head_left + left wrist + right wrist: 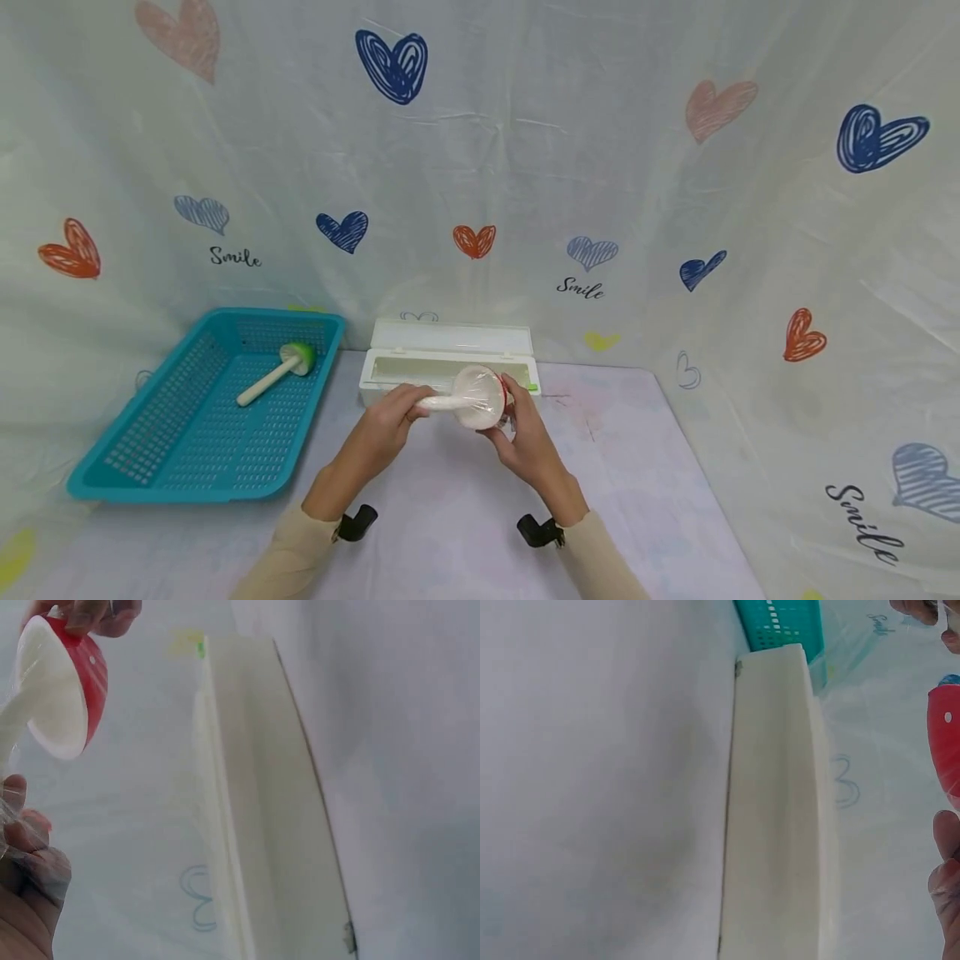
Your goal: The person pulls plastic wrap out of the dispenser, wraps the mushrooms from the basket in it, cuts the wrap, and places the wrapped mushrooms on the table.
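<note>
A toy mushroom with a white stem and a red, white-dotted cap lies sideways between both hands, its pale underside facing left. Shiny clear plastic film covers it. My left hand pinches the stem's end; in the left wrist view, film also lies over the left fingers. At the cap's right side, my right hand holds the red cap between thumb and fingers. Just behind the hands stands a long white box with its lid raised.
On the left sits a turquoise perforated basket holding a green-capped toy mushroom. A pale cloth covers the table. Behind it and to the right hangs a white sheet printed with hearts.
</note>
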